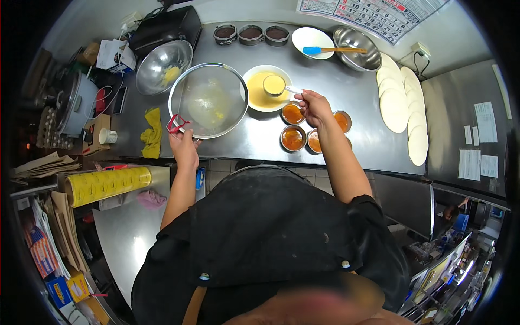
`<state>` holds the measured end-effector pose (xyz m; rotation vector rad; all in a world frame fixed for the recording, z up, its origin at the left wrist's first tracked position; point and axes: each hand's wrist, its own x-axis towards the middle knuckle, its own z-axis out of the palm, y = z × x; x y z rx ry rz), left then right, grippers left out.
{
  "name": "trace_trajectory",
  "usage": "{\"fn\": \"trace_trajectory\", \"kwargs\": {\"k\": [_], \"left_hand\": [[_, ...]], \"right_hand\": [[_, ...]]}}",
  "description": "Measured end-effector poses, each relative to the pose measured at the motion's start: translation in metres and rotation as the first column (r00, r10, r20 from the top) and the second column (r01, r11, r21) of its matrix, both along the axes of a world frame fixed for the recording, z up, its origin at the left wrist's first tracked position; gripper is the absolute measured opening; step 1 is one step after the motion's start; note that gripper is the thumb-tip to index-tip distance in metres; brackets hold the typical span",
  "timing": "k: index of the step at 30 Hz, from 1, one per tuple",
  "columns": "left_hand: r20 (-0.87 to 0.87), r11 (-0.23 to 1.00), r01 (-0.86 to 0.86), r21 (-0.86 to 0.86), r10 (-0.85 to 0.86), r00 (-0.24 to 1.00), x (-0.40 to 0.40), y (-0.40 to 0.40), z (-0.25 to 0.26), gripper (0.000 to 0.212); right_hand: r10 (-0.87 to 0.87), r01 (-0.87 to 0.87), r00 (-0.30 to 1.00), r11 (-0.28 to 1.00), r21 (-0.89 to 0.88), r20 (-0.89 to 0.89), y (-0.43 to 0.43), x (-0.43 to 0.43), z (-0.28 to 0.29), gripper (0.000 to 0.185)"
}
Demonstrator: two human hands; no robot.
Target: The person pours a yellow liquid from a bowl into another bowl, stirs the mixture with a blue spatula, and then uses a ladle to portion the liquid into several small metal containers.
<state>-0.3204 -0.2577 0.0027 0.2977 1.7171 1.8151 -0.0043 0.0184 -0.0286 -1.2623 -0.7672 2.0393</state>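
Observation:
My left hand (185, 147) grips the near edge of a large round wire-mesh sieve (203, 87), where a red tie (177, 123) is knotted. Bits of yellow residue cling to the mesh. With my right hand (314, 108) I hold the pale handle of a measuring cup (274, 85) full of yellow liquid, over a white bowl (269, 109). More of this yellow liquid (256, 97) fills the bowl. Below my right hand stand several round metal tins with amber, caramel-like bottoms, one tin (293, 138) in plain sight. My forearm partly hides others.
Glass bowl (162, 67) with yellow residue and a yellow cloth (151, 134) lie left. Behind are three dark-filled tins (251, 34), a white bowl (310, 38) carrying a blue brush (325, 50), and a steel bowl (357, 46). Overlapping pale discs (394, 105) lie right.

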Motion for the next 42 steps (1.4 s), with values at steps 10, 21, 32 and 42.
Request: {"fn": "trace_trajectory", "kwargs": {"k": [10, 21, 32, 42], "left_hand": [[-0.208, 0.978, 0.205, -0.035, -0.208, 0.956, 0.032, 0.066, 0.009, 0.048], [0.186, 0.76, 0.647, 0.064, -0.646, 0.74, 0.192, 0.173, -0.024, 0.048], [0.14, 0.63, 0.773, 0.075, -0.774, 0.618, 0.285, 0.21, -0.093, 0.043], [0.225, 0.663, 0.739, 0.123, -0.743, 0.63, 0.301, 0.216, -0.086, 0.045]], "right_hand": [[-0.065, 0.068, 0.996, 0.996, 0.05, -0.069, -0.017, 0.029, 0.068, 0.02], [-0.22, 0.228, 0.973, 0.965, 0.128, -0.075, -0.036, 0.144, 0.089, 0.018], [-0.374, 0.354, 0.919, 0.922, 0.159, 0.121, -0.036, 0.245, 0.014, 0.027], [-0.365, 0.323, 0.901, 0.925, 0.199, 0.235, -0.024, 0.269, -0.023, 0.03]]}}
